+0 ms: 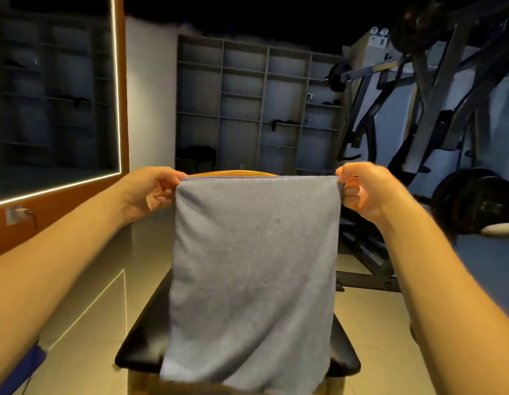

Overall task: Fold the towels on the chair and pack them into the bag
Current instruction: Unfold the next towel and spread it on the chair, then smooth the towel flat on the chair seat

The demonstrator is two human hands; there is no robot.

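Holding a grey towel (253, 266) up over the chair (139, 343).
Your left grip (153, 189) and right grip (361, 189) each pinch a top corner; shelf cubbies (242, 109) behind hold a few dark items (282, 122).

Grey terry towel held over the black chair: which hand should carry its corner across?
Neither clearly: left hand and right hand pinch top corners of the grey towel, level; either works.

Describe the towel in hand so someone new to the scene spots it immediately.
From the grey shelving unit on the back wall, drop to the black-seated chair before it. The towel hangs over the seat, its top corners pinched by the left hand and right hand. It is the only pale grey cloth in view, against dark seat and orange backrest.
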